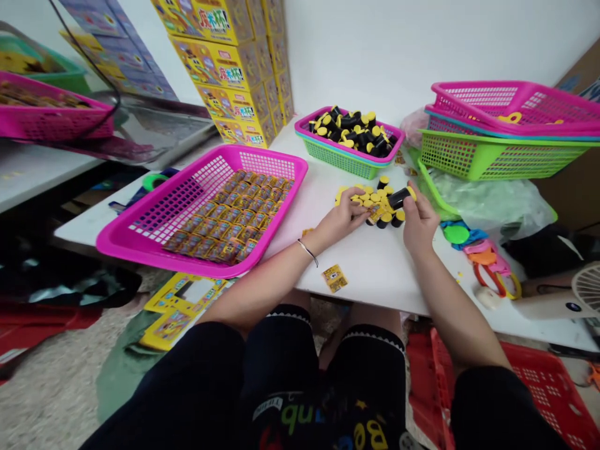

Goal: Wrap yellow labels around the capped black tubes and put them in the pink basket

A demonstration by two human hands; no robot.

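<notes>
My right hand point(419, 219) grips a small black cup with a yellow lid point(399, 198), tilted above the white table. In my left hand point(347, 215) a small printed yellow packet point(375, 214) is pinched between the fingertips, close beside the cup. Under and around both hands lies a cluster of yellow-lidded black cups point(384, 220), several of them standing upright. Another printed packet point(334, 278) lies flat near the table's front edge, below my left wrist. Packets point(234, 212) in neat rows fill much of the pink basket point(178, 265) on the left.
A basket point(347, 164) heaped with black-and-yellow cups stands at the back. Stacked yellow boxes point(234, 100) rise behind the pink basket. At right are nested baskets point(497, 153), a plastic bag point(506, 197), tape rolls point(490, 278) and a fan point(585, 290). Red crates point(539, 375) sit below.
</notes>
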